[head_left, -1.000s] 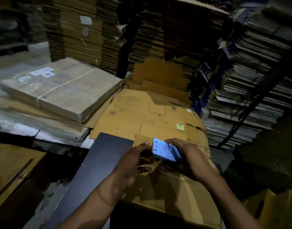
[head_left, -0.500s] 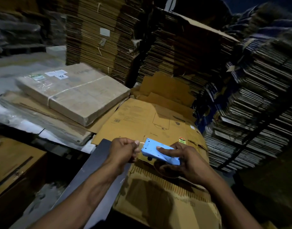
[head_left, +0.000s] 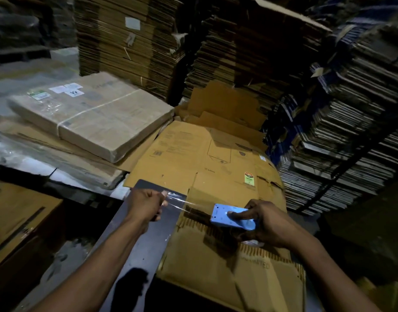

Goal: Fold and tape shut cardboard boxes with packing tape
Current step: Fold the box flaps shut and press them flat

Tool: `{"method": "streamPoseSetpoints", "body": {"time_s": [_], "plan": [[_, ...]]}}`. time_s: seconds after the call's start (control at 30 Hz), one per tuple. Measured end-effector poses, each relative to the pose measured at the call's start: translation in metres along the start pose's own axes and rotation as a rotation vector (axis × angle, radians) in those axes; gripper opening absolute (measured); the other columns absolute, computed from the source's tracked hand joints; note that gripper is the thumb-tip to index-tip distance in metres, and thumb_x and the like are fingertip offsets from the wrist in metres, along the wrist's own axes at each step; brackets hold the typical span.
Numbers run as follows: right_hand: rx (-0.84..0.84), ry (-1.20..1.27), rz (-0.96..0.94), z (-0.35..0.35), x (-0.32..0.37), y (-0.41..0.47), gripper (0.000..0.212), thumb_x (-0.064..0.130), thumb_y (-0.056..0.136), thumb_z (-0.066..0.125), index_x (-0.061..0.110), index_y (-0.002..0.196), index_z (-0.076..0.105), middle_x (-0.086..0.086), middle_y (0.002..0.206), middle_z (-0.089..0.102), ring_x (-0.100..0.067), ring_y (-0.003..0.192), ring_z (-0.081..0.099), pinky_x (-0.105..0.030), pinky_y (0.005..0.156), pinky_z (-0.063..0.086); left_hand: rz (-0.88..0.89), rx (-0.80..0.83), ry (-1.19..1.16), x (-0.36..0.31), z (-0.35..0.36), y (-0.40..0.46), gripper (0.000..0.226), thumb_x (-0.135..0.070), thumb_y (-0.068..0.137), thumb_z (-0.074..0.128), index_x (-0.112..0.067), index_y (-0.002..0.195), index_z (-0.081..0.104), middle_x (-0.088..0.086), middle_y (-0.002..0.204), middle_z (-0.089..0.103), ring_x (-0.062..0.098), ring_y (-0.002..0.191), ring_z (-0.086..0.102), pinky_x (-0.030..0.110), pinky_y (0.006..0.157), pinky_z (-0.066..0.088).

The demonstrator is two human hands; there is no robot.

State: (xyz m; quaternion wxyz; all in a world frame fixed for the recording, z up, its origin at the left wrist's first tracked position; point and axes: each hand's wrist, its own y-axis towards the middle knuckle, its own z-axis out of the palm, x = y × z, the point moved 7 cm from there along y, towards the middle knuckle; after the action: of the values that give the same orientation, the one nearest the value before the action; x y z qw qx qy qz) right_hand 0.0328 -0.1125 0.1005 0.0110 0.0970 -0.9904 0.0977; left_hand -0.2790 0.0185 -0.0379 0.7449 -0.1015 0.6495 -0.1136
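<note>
A blue tape dispenser [head_left: 233, 217] is gripped in my right hand [head_left: 264, 222], held just above a brown cardboard box [head_left: 218, 264] in front of me. A strip of clear packing tape [head_left: 182, 202] stretches from the dispenser leftward to my left hand [head_left: 146, 202], which pinches its free end. The strip hangs taut over the box's left part and a dark grey board [head_left: 135, 242]. More flattened yellow-brown cartons [head_left: 193, 154] lie behind the box.
A wrapped flat bundle of cardboard [head_left: 92, 113] rests on other sheets at the left. Tall stacks of flattened boxes [head_left: 130, 41] rise behind, and further stacks [head_left: 351, 131] fill the right. A brown box [head_left: 15, 217] sits low at the left.
My hands have moved apart: the left pulled the tape end out to the left, the right carried the dispenser to the right, and a long strip now spans between them.
</note>
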Motion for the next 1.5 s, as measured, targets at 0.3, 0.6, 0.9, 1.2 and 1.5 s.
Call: {"method": "streamPoseSetpoints", "body": {"time_s": [0.3, 0.6, 0.9, 1.2, 1.5], "plan": [[0.102, -0.088, 0.035, 0.037, 0.016, 0.022, 0.055, 0.057, 0.098, 0.068, 0.061, 0.149, 0.048, 0.008, 0.111, 0.051, -0.015, 0.090, 0.054, -0.037, 0.066, 0.051, -0.048, -0.053, 0.119, 0.051, -0.020, 0.026, 0.042, -0.029, 0.101, 0.081, 0.007, 0.082, 0.072, 0.026, 0.080, 0.075, 0.023, 0.056, 0.053, 0.035, 0.054, 0.045], [0.158, -0.118, 0.065, 0.059, 0.026, 0.045, 0.056, 0.071, 0.095, 0.062, 0.061, 0.148, 0.050, 0.011, 0.104, 0.046, -0.013, 0.085, 0.053, -0.028, 0.055, 0.032, -0.029, -0.067, 0.187, 0.093, -0.031, 0.045, 0.041, -0.032, 0.100, 0.082, -0.007, 0.069, 0.071, 0.006, 0.073, 0.079, 0.021, 0.055, 0.061, 0.035, 0.058, 0.046], [0.204, -0.280, 0.079, 0.071, 0.039, 0.059, 0.057, 0.063, 0.095, 0.065, 0.065, 0.148, 0.044, 0.008, 0.112, 0.050, -0.019, 0.094, 0.063, -0.030, 0.064, 0.038, -0.097, -0.036, 0.270, 0.155, -0.020, 0.049, 0.036, -0.039, 0.099, 0.082, -0.019, 0.070, 0.081, -0.008, 0.074, 0.080, 0.013, 0.076, 0.076, 0.041, 0.087, 0.064], [0.237, -0.251, 0.091, 0.061, 0.050, 0.057, 0.084, 0.091, 0.072, 0.035, 0.056, 0.145, 0.058, 0.005, 0.155, 0.047, -0.025, 0.132, 0.054, -0.041, 0.095, 0.055, -0.198, -0.074, 0.266, 0.194, 0.017, 0.023, 0.037, -0.065, 0.081, 0.077, -0.028, 0.080, 0.081, -0.013, 0.078, 0.078, 0.014, 0.078, 0.076, 0.042, 0.080, 0.066], [0.124, -0.304, 0.039, 0.070, 0.082, 0.071, 0.067, 0.079, 0.088, 0.051, 0.048, 0.146, 0.060, 0.003, 0.157, 0.048, -0.027, 0.139, 0.046, -0.047, 0.099, 0.050, 0.000, -0.199, 0.313, 0.181, 0.022, 0.007, 0.033, -0.056, 0.093, 0.075, -0.035, 0.071, 0.064, -0.012, 0.080, 0.071, 0.023, 0.086, 0.070, 0.043, 0.088, 0.057]]}}
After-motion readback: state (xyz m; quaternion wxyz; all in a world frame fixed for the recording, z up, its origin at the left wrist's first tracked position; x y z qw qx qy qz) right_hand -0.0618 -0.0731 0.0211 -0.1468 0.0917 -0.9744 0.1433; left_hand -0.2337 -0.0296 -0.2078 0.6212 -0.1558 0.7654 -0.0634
